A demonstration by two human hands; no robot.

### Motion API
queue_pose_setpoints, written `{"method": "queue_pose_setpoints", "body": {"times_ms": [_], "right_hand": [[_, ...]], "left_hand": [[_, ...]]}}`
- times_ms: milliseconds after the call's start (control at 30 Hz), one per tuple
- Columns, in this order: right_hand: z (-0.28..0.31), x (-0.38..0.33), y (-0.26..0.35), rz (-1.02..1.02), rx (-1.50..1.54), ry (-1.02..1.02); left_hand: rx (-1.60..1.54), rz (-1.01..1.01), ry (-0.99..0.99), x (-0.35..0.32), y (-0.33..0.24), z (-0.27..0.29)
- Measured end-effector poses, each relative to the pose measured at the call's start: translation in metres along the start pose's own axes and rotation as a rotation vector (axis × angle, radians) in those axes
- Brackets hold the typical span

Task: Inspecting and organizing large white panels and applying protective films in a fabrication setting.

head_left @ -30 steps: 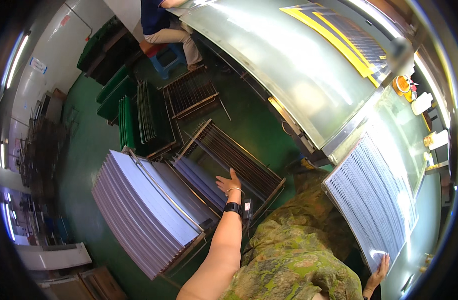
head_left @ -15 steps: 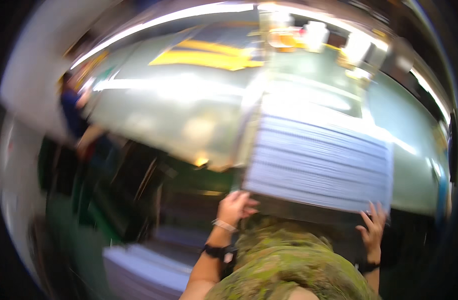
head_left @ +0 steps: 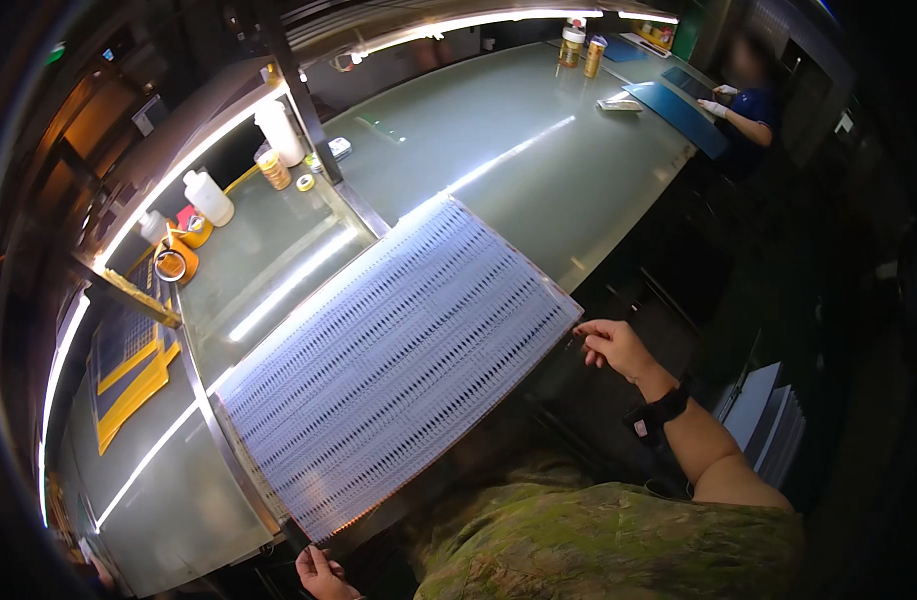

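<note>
A large white-blue panel [head_left: 398, 360] with rows of small dark marks and a thin coppery edge spans the middle of the view, over the glass-topped bench. My left hand [head_left: 323, 574] pinches its near left corner at the bottom of the view. Toward the right, my right hand [head_left: 618, 348] has thumb and fingers closed at the panel's right corner. A black watch-like band [head_left: 662, 410] is on my right wrist.
Glass tabletop [head_left: 448, 110] stretches to the far right, where a co-worker [head_left: 750, 105] in gloves handles a dark blue sheet [head_left: 678, 112]. White bottles [head_left: 208, 197], orange tape rolls [head_left: 175, 262] and yellow-edged sheets [head_left: 138, 390] lie at left. Stacked panels [head_left: 768, 420] stand at lower right.
My view has swung left, bringing the bench's other end and the co-worker to the right side. My right hand, spread before, is now closed at the panel's corner; my left hand also pinches a corner.
</note>
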State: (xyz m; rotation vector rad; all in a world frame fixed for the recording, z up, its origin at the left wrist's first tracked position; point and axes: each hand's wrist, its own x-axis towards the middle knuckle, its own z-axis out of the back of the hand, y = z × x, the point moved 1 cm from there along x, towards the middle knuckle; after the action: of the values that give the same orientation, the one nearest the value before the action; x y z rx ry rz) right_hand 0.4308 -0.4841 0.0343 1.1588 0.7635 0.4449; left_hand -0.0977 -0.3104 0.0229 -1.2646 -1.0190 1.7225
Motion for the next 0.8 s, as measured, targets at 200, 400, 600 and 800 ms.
{"method": "queue_pose_setpoints", "body": {"times_ms": [200, 400, 600, 800], "right_hand": [[0.005, 0.026, 0.019, 0.107, 0.067, -0.072], [0.008, 0.043, 0.011, 0.360, -0.399, -0.251], [0.003, 0.046, 0.007, 0.472, -0.503, -0.290], [-0.004, 0.047, 0.006, 0.326, -0.384, -0.210]], "left_hand": [[0.007, -0.077, -0.031, -0.012, -0.015, -0.022], [0.070, -0.172, -0.046, 0.004, 0.002, -0.024], [0.040, -0.145, -0.088, 0.015, 0.015, -0.017], [0.052, -0.165, -0.101, 0.013, 0.011, -0.012]]}}
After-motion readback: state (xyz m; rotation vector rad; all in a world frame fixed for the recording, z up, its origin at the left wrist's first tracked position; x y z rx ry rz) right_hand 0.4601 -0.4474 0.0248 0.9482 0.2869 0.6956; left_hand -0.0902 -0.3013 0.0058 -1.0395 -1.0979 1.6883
